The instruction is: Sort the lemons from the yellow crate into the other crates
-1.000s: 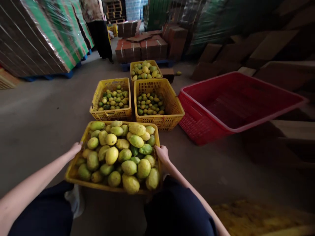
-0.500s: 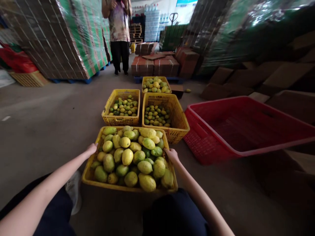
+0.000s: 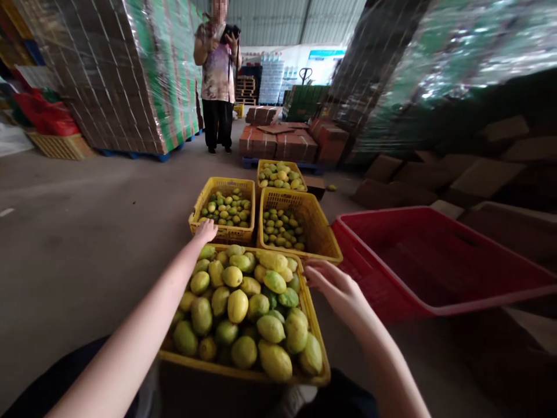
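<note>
A yellow plastic crate (image 3: 315, 325) heaped with green-yellow lemons (image 3: 238, 306) stands right in front of me, between my knees. My left hand (image 3: 205, 230) is over its far left corner, its fingers stretched toward the front rim of a second yellow crate (image 3: 224, 233); whether they touch that rim I cannot tell. Beside the right rim of the near crate is my right hand (image 3: 333, 281), holding nothing, with its fingers apart. A third yellow crate (image 3: 322, 229), partly filled with smaller lemons, sits just behind on the right.
A large red crate (image 3: 378, 267) stands at the right, near flattened cardboard (image 3: 400, 186). Farther back is another yellow crate of lemons (image 3: 282, 174). A person (image 3: 220, 75) holding a camera stands beyond, by wrapped pallet stacks (image 3: 161, 75) and bundled cartons (image 3: 278, 144).
Both hands have let go of the near crate's sides. My left hand has moved forward to its far corner; my right hand has lifted off the rim and opened. The view has tilted up.
</note>
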Tool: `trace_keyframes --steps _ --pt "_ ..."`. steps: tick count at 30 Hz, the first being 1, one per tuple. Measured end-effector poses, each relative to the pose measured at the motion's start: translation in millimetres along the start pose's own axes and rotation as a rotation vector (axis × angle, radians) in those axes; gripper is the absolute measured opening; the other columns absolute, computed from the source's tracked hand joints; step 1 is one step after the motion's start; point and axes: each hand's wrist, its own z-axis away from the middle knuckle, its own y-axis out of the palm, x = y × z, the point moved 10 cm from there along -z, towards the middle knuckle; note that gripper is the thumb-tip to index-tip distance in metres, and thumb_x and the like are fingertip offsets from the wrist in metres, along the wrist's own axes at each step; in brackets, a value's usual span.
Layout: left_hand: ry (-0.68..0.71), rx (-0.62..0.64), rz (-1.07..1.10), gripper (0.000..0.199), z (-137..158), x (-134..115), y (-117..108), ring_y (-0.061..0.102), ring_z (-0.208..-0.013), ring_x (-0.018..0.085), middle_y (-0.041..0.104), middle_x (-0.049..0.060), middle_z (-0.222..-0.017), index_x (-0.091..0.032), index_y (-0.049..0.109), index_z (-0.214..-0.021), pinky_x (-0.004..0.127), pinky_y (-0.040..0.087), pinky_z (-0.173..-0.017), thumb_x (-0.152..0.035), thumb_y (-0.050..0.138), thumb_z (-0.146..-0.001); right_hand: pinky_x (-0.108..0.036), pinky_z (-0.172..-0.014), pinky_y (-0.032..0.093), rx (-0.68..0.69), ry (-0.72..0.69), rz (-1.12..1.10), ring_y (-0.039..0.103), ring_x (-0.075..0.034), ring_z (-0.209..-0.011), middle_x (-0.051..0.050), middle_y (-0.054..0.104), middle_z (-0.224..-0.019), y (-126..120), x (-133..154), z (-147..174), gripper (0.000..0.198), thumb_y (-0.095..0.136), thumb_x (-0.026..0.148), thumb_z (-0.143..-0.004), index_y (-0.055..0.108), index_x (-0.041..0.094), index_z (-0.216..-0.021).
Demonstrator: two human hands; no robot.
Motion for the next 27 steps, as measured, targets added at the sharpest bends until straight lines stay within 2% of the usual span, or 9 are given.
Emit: trace_keyframes --steps 2,4,8,11,18,27 --pt "0.046 0.008 0.016 0.048 -20 -18 11 0.048 -0.131 0.029 0.048 0.017 -0.146 -0.014 0.051 -0.135 0.04 0.04 -0.104 -0.034 0.03 -0.097 -0.032 -0.065 0.055 0.011 -0.018 -0.095 0.07 -0.024 -0.073 -0.009 0.075 -0.084 8 4 14 0.037 0.056 0.054 -0.076 0.068 0.021 -0.088" --pt "0.088 0.022 0.025 0.048 -36 -35 27 0.046 -0.132 0.029 0.047 0.015 -0.148 -0.016 0.051 -0.136 0.041 0.039 -0.105 -0.036 0.032 -0.097 -0.032 -0.06 0.054 -0.055 -0.004 -0.004 0.07 -0.025 -0.068 -0.008 0.074 -0.075 8 -4 23 0.036 0.056 0.056 -0.076 0.068 0.023 -0.083" --pt "0.119 0.057 0.018 0.047 -52 -56 62 0.043 -0.134 0.029 0.052 0.014 -0.144 -0.018 0.055 -0.133 0.044 0.035 -0.108 -0.038 0.033 -0.096 -0.032 -0.055 0.05 -0.11 -0.024 0.222 0.069 -0.026 -0.06 -0.007 0.072 -0.065 15 -12 25 0.029 0.053 0.052 -0.077 0.066 0.026 -0.073" --pt "0.1 0.071 0.004 0.046 -54 -58 75 0.049 -0.129 0.03 0.058 0.017 -0.136 -0.014 0.06 -0.126 0.045 0.034 -0.108 -0.035 0.029 -0.097 -0.03 -0.057 0.048 -0.089 -0.043 0.281 0.069 -0.024 -0.061 -0.006 0.072 -0.067 28 -5 24 0.026 0.049 0.045 -0.082 0.064 0.025 -0.074" --pt "0.109 0.117 -0.031 0.044 -55 -56 64 0.056 -0.121 0.025 0.062 0.015 -0.13 -0.014 0.066 -0.118 0.039 0.035 -0.104 -0.033 0.03 -0.098 -0.027 -0.059 0.043 0.054 -0.056 0.374 0.069 -0.021 -0.065 -0.005 0.073 -0.073 60 7 21 0.02 0.05 0.035 -0.088 0.062 0.022 -0.078" --pt "0.092 0.06 -0.057 0.04 -46 -65 53 0.057 -0.118 0.028 0.064 0.017 -0.128 -0.017 0.066 -0.118 0.04 0.041 -0.096 -0.032 0.035 -0.097 -0.026 -0.06 0.04 0.061 -0.016 0.451 0.069 -0.021 -0.07 -0.005 0.074 -0.08 64 7 14 0.018 0.052 0.031 -0.09 0.062 0.022 -0.078"
